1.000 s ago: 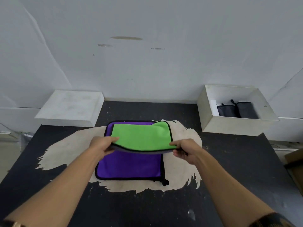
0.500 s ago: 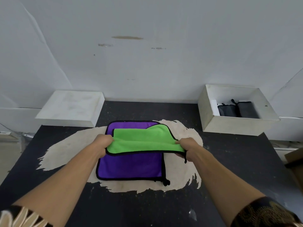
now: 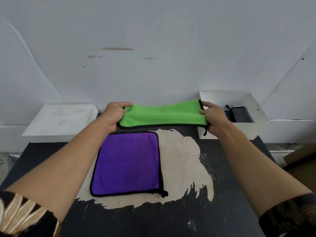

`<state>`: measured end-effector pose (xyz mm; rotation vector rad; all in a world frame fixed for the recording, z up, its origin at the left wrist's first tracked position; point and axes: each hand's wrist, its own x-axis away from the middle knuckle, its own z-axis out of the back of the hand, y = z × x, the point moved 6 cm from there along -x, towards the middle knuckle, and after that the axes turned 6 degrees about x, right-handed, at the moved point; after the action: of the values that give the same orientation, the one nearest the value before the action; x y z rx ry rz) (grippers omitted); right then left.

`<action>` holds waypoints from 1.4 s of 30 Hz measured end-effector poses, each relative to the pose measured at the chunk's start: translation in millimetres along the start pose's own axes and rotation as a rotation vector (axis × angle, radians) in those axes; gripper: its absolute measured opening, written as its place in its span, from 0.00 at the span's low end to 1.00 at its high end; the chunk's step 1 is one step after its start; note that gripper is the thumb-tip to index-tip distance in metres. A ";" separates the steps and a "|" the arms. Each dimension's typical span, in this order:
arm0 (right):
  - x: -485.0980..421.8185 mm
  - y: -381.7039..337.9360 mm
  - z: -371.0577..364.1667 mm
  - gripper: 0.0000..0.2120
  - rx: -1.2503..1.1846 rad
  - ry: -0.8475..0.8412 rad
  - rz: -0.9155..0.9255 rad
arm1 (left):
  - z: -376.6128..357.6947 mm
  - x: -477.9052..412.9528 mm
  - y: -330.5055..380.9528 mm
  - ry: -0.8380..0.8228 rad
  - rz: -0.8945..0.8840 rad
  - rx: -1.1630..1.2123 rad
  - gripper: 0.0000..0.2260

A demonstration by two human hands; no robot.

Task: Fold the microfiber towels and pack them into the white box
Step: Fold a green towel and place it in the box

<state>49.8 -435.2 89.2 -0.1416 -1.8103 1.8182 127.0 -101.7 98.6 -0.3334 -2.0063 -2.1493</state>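
Both ends of the green towel (image 3: 162,115) were pinched, by the left hand (image 3: 113,115) and right hand (image 3: 212,118), at frame centre, raised above the purple towel (image 3: 127,164); the white box (image 3: 256,127) sat at right.

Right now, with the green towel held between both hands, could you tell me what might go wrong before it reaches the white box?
The green towel sags between the left hand and right hand, gripped only at its ends, so the fold may fall open.
Its black loop dangles near the white box wall and might snag.
Dark towels already fill part of the box; this long strip may not fit.
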 end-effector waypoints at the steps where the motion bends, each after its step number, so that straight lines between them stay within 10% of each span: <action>1: 0.9 8.8 11.1 0.24 0.048 0.008 0.010 | -8.9 4.2 -10.0 -0.022 -0.002 -0.025 0.21; 12: 36.2 244.2 113.7 0.21 0.543 -0.047 -0.323 | -80.1 80.0 -217.8 -0.148 0.202 -0.461 0.21; 26: 47.3 237.7 223.7 0.15 1.213 -0.089 -0.487 | -159.0 136.3 -255.1 -0.111 0.319 -0.612 0.17; 30: 36.2 208.6 210.5 0.14 1.351 0.003 -0.327 | -160.4 147.9 -244.6 -0.093 0.324 -1.047 0.16; 34: 20.8 191.2 159.1 0.28 1.401 -0.098 0.067 | -173.8 142.1 -214.0 0.066 -0.063 -1.290 0.20; 42: 15.5 244.9 124.1 0.39 1.619 -0.506 0.051 | -213.7 122.0 -253.5 -0.444 0.048 -1.507 0.39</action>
<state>-95.6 -520.6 -128.0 0.9202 -0.0690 2.8813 -70.1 -294.2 -122.5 -1.0311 -0.0076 -3.2447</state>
